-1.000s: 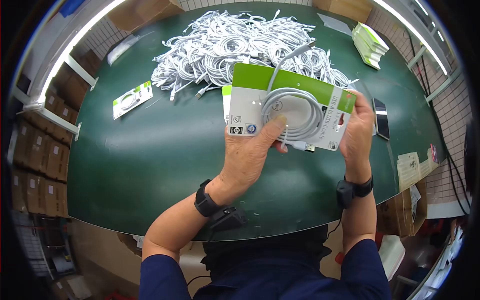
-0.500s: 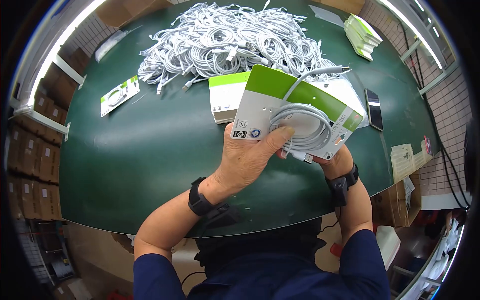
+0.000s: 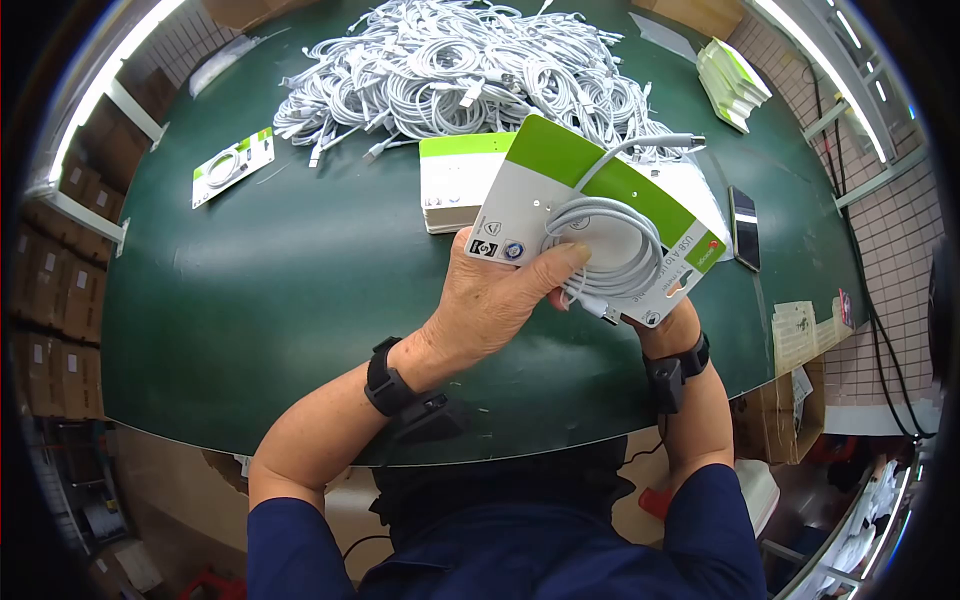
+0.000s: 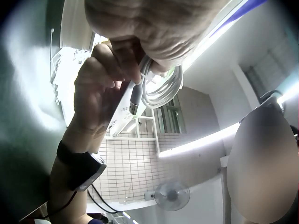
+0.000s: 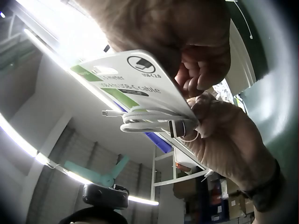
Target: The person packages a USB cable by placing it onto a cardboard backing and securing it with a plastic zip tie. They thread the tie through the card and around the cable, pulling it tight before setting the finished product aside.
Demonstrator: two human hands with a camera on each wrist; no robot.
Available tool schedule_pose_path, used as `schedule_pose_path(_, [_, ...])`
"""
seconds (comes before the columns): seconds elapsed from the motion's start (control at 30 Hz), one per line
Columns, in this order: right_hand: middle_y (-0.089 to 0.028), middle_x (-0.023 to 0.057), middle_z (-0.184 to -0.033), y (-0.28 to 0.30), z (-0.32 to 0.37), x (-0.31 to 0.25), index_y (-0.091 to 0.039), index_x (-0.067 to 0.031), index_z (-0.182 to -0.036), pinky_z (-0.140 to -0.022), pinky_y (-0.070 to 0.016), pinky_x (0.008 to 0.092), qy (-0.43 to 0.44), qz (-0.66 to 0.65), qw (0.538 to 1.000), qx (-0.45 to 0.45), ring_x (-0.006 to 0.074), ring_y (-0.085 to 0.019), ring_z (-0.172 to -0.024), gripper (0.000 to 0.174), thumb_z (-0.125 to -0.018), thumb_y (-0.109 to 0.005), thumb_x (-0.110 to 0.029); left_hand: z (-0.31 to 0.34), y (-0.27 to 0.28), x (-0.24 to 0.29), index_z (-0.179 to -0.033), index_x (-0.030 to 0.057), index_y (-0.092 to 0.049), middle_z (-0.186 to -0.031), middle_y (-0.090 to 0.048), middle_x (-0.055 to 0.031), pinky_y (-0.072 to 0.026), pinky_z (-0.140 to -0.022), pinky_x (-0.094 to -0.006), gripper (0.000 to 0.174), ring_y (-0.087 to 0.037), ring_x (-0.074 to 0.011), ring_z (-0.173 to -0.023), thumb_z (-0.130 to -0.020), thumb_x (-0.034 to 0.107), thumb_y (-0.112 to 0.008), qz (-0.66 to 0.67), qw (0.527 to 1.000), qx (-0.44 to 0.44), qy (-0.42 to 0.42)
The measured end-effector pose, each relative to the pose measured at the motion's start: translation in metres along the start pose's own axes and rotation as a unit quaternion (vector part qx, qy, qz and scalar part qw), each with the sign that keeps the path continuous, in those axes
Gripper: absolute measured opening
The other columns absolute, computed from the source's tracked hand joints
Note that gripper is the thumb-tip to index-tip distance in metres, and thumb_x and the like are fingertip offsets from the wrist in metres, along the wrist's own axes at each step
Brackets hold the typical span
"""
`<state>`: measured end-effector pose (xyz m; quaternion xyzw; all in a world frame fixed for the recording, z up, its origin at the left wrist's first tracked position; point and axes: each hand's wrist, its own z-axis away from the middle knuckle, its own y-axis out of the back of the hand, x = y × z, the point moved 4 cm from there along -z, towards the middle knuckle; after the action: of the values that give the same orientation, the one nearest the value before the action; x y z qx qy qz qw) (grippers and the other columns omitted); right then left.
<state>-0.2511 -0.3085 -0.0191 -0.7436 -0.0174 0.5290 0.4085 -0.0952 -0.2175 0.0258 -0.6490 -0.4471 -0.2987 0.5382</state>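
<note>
My left hand (image 3: 490,300) grips a green-and-white cable card (image 3: 530,195) by its lower left, thumb pressed over the coil of a white USB cable (image 3: 655,262) on its front. One end of the cable sticks out over the card's green upper part. The USB-A plug (image 4: 134,105) hangs by the card's lower edge. My right hand (image 3: 672,330) is behind the card, mostly covered by it in the head view. In the right wrist view its fingers (image 5: 205,74) curl behind the card near the left hand's fingers; I cannot tell what they hold.
A large heap of white cables (image 3: 450,90) covers the back of the green table (image 3: 260,300). In front of it stands a stack of cards (image 3: 450,190). A card with cable (image 3: 232,168) lies left. More cards (image 3: 733,85) and a phone (image 3: 745,230) are at the right.
The right hand has moved from the card's right edge to behind it. The card has tilted further, its right side lower, uncovering the card stack. The left hand keeps its hold.
</note>
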Motion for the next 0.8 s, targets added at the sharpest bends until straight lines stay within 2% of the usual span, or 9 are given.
schedule_pose_path(0.07, [-0.068, 0.0179, -0.124, -0.006, 0.002, 0.001, -0.057, -0.0002, -0.137, -0.076, -0.0659, 0.0364, 0.019, 0.011, 1.0, 0.014, 0.0269, -0.073, -0.1, 0.051, -0.108, -0.051, -0.041, -0.001, 0.001, -0.001, -0.119, -0.0023, -0.068, -0.096, -0.072, -0.0065, -0.0567, -0.059, -0.0231, 0.026, -0.065, -0.0087, -0.071, -0.096, 0.008, -0.075, 0.005, 1.0, 0.012, 0.006])
schedule_pose_path(0.13, [-0.067, 0.0174, -0.127, 0.006, 0.01, 0.002, -0.056, -0.0008, -0.139, -0.081, -0.0652, 0.0366, 0.034, 0.13, 0.99, 0.047, 0.0267, -0.072, -0.105, 0.051, -0.108, -0.051, -0.041, -0.001, 0.001, -0.001, -0.12, -0.0026, -0.067, -0.097, -0.072, -0.007, -0.0565, -0.058, -0.023, 0.028, -0.065, -0.0088, -0.071, -0.095, 0.008, -0.075, 0.004, 1.0, 0.004, 0.005])
schedule_pose_path(0.2, [-0.066, 0.0173, -0.13, 0.017, 0.014, 0.004, -0.054, -0.0014, -0.141, -0.087, -0.0641, 0.0371, 0.038, 0.146, 0.988, 0.036, 0.0266, -0.07, -0.111, 0.05, -0.108, -0.052, -0.04, 0.0, 0.0, -0.001, -0.12, -0.003, -0.067, -0.098, -0.072, -0.0074, -0.0564, -0.058, -0.0228, 0.029, -0.065, -0.0087, -0.071, -0.095, 0.009, -0.075, 0.005, 1.0, -0.003, 0.008])
schedule_pose_path(0.3, [-0.063, 0.0175, -0.135, 0.025, 0.018, 0.006, -0.051, -0.0025, -0.144, -0.094, -0.0618, 0.0382, 0.023, 0.06, 0.998, -0.021, 0.0268, -0.066, -0.118, 0.05, -0.109, -0.052, -0.038, 0.002, -0.003, -0.001, -0.121, -0.0036, -0.067, -0.099, -0.073, -0.0081, -0.0561, -0.058, -0.0226, 0.029, -0.065, -0.0086, -0.07, -0.095, 0.009, -0.075, 0.009, 1.0, -0.012, 0.019])
schedule_pose_path(0.4, [-0.062, 0.017, -0.137, 0.026, 0.018, 0.008, -0.05, -0.0033, -0.146, -0.099, -0.0597, 0.0386, 0.01, 0.032, 0.999, -0.037, 0.0267, -0.064, -0.122, 0.049, -0.109, -0.052, -0.037, 0.003, -0.005, 0.0, -0.121, -0.0039, -0.067, -0.099, -0.073, -0.0083, -0.0559, -0.058, -0.0225, 0.03, -0.064, -0.0085, -0.07, -0.095, 0.009, -0.075, 0.007, 1.0, -0.017, 0.023])
schedule_pose_path(0.5, [-0.061, 0.0157, -0.138, 0.021, 0.017, 0.009, -0.05, -0.0039, -0.146, -0.099, -0.0589, 0.0377, 0.029, 0.03, 0.998, -0.036, 0.0258, -0.064, -0.123, 0.048, -0.109, -0.053, -0.034, 0.003, -0.004, -0.001, -0.12, -0.0039, -0.067, -0.098, -0.073, -0.008, -0.0558, -0.058, -0.0226, 0.029, -0.064, -0.0084, -0.07, -0.095, 0.009, -0.076, 0.004, 1.0, -0.017, 0.025])
schedule_pose_path(0.6, [-0.061, 0.0151, -0.14, 0.029, 0.017, 0.011, -0.049, -0.004, -0.147, -0.099, -0.0589, 0.0362, 0.051, 0.157, 0.986, -0.026, 0.0247, -0.064, -0.123, 0.047, -0.109, -0.054, -0.031, 0.002, -0.002, -0.002, -0.119, -0.0039, -0.067, -0.097, -0.073, -0.0076, -0.0558, -0.059, -0.0228, 0.029, -0.064, -0.0083, -0.069, -0.095, 0.009, -0.076, -0.005, 1.0, -0.012, 0.023])
schedule_pose_path(0.7, [-0.061, 0.015, -0.141, 0.03, 0.011, 0.012, -0.048, -0.0043, -0.149, -0.098, -0.0596, 0.0348, 0.047, 0.19, 0.98, -0.035, 0.0243, -0.064, -0.123, 0.048, -0.109, -0.054, -0.031, 0.0, 0.002, -0.003, -0.119, -0.0036, -0.067, -0.096, -0.073, -0.0074, -0.0559, -0.059, -0.0231, 0.029, -0.064, -0.0082, -0.069, -0.095, 0.009, -0.076, -0.014, 1.0, -0.012, 0.025])
schedule_pose_path(0.8, [-0.063, 0.0133, -0.137, 0.013, 0.011, 0.007, -0.052, -0.0044, -0.145, -0.097, -0.0586, 0.0342, 0.052, 0.236, 0.97, -0.012, 0.0225, -0.064, -0.12, 0.046, -0.105, -0.061, -0.025, -0.001, 0.004, -0.003, -0.121, -0.0026, -0.067, -0.097, -0.073, -0.0072, -0.0562, -0.06, -0.0231, 0.031, -0.065, -0.0084, -0.07, -0.094, 0.009, -0.077, -0.021, 0.999, -0.013, 0.042])
